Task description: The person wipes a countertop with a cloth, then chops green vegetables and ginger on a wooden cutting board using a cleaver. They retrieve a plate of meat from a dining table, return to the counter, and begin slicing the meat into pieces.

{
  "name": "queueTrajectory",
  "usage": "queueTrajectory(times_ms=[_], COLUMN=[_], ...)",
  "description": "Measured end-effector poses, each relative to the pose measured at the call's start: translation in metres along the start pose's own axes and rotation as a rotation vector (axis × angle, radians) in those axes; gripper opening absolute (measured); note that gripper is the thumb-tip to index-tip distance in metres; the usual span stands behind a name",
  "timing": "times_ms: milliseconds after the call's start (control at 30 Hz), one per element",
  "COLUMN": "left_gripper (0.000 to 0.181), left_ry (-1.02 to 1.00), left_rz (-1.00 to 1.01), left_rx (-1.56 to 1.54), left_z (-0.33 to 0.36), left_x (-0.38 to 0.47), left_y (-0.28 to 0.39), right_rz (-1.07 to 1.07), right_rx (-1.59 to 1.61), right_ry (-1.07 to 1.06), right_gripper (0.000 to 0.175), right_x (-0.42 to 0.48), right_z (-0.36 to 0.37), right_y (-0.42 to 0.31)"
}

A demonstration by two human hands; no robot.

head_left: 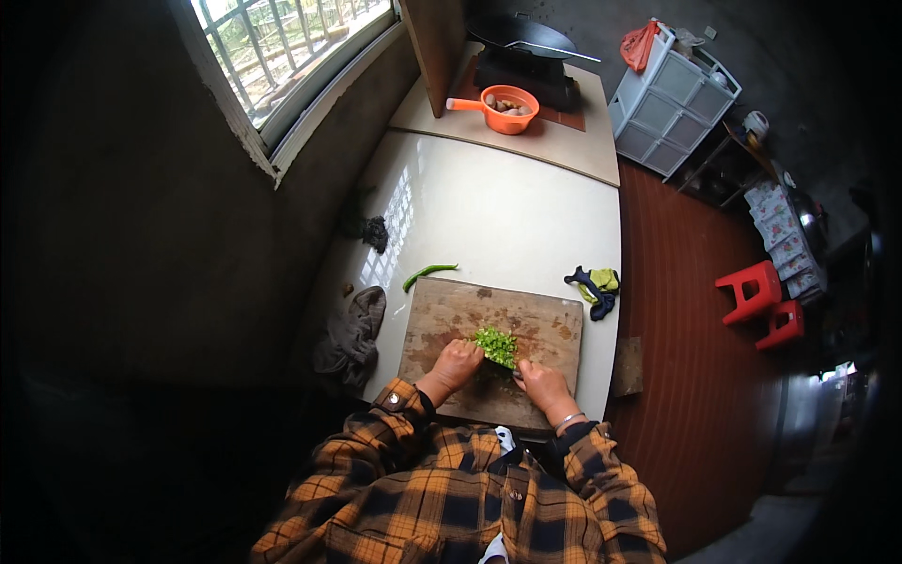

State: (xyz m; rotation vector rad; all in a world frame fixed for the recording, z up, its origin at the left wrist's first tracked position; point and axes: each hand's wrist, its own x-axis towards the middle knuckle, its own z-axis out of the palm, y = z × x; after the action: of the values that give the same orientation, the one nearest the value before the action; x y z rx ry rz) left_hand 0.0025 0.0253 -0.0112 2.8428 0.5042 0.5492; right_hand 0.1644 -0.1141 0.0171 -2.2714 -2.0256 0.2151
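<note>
A pile of finely chopped green pepper lies on a worn wooden chopping board. Just below the pile, a kitchen knife spans between my two hands, seen almost edge-on and mostly hidden. My right hand is closed around its handle end. At the blade's other end, my left hand has its fingers curled down onto it, left of the pile. One whole long green chilli pepper rests on the white counter beyond the board's far left corner.
Left of the board lies a grey cloth; at its right, a navy and yellow-green cloth. Further off, an orange ladle-pot holds several roundish brown things before a wok on a stove. Red stools stand on the floor at right.
</note>
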Motion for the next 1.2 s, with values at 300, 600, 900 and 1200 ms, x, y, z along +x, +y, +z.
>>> queueTrajectory(times_ms=[300, 600, 900, 1200], left_gripper=[0.005, 0.006, 0.026, 0.023], left_ry=[-0.210, -0.025, 0.182, -0.249], left_rz=[-0.117, -0.107, -0.267, -0.559], left_rx=[-0.111, -0.049, -0.368, -0.357], left_z=[-0.014, 0.008, -0.011, -0.017], left_x=[0.022, 0.023, 0.011, -0.056], left_y=[-0.020, -0.013, -0.021, -0.035], right_rz=[-0.067, -0.037, -0.092, 0.094], right_rx=[0.017, -0.047, -0.014, -0.102], right_ry=[-0.085, -0.035, 0.016, 0.044], right_gripper=[0.027, 0.026, 0.027, 0.026], right_x=[0.030, 0.033, 0.030, 0.029], right_z=[-0.031, -0.005, -0.015, -0.018], right_y=[0.012, 0.019, 0.035, 0.050])
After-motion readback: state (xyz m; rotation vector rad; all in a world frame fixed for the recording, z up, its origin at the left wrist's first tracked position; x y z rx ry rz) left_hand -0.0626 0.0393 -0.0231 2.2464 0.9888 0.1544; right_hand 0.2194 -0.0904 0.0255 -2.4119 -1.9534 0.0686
